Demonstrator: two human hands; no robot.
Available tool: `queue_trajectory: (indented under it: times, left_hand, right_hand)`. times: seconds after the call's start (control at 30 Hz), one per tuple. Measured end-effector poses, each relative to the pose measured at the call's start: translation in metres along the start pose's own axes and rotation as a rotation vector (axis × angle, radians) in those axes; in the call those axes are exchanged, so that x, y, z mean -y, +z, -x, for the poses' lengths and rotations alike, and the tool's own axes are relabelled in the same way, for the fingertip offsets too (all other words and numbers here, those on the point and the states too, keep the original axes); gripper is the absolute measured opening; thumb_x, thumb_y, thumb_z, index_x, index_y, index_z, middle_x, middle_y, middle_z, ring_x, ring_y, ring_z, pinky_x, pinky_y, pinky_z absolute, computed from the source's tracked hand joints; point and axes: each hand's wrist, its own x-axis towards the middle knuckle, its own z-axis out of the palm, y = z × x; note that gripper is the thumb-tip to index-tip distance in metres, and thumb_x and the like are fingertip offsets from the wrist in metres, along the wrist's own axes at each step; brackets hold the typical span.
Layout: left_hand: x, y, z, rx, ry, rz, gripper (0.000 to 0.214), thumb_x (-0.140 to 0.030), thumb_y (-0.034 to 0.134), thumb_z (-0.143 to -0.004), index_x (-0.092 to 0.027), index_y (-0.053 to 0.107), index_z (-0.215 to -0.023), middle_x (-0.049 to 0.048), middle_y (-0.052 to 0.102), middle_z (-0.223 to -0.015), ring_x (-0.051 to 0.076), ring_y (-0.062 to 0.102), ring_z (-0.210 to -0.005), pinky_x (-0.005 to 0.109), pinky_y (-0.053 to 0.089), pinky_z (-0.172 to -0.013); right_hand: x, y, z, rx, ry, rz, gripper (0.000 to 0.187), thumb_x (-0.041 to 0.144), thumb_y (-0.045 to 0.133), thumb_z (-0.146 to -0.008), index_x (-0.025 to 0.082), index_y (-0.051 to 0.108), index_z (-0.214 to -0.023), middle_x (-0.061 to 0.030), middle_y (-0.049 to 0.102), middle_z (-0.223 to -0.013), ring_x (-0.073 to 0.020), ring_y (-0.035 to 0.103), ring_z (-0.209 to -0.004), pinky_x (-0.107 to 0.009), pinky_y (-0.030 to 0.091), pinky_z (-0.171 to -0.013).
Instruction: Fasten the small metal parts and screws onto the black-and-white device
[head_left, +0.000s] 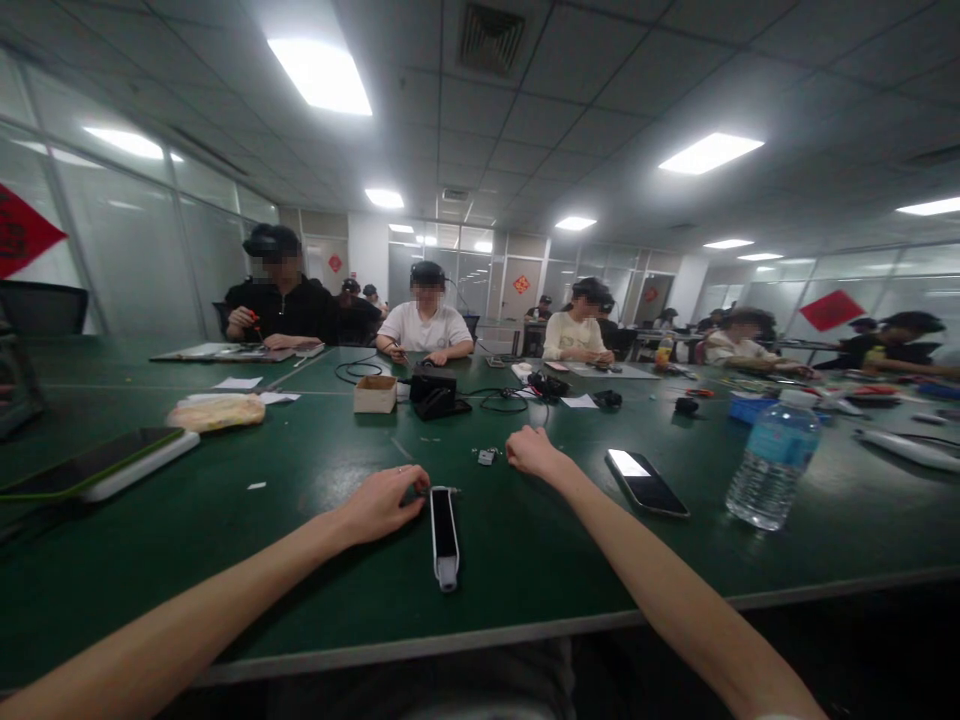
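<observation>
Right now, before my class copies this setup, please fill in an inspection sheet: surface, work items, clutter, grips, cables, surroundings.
Surface: green table, with a white scrap on it.
Work items: white device with a black panel, lying near the front edge; small metal piece beyond it.
Clutter: phone, screen partly lit; upright bottle; small box.
Grips: left grip at the device's far end, contact unclear; right grip beside the metal piece, fingers curled, contents hidden.
Cables: black cables looped beyond the grips.
Surroundings: people seated opposite; red wall signs; ceiling lights on.
</observation>
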Motion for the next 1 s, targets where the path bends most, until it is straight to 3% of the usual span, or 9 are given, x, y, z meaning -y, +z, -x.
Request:
queue_trajectory:
  times: [0.33,1.0]
  left_hand:
    - [-0.003,-0.004,0.002,0.017,-0.013,-0.006,0.021,-0.027,0.050,-0.087,-0.020,0.057,-0.106,0.0036,0.067,-0.093,0.019,0.063,-0.082,0.029,0.047,-0.076]
    - [-0.002,-0.003,0.002,0.023,-0.019,0.018,0.022,-0.028,0.050,-0.086,-0.020,0.057,-0.105,0.0044,0.067,-0.098,0.019,0.063,-0.082,0.031,0.047,-0.076]
  right_hand:
    - [0.005,0.009,0.000,-0.064,-0.036,0.051,0.027,0.014,0.047,-0.087,0.009,0.071,-0.099,-0.0220,0.067,-0.107,-0.0321,0.054,-0.109,-0.043,0.036,-0.091]
    - [0.008,-0.002,0.008,-0.073,-0.071,0.025,0.027,0.014,0.045,-0.087,0.014,0.066,-0.104,-0.0165,0.069,-0.106,-0.0284,0.061,-0.103,-0.038,0.039,-0.086]
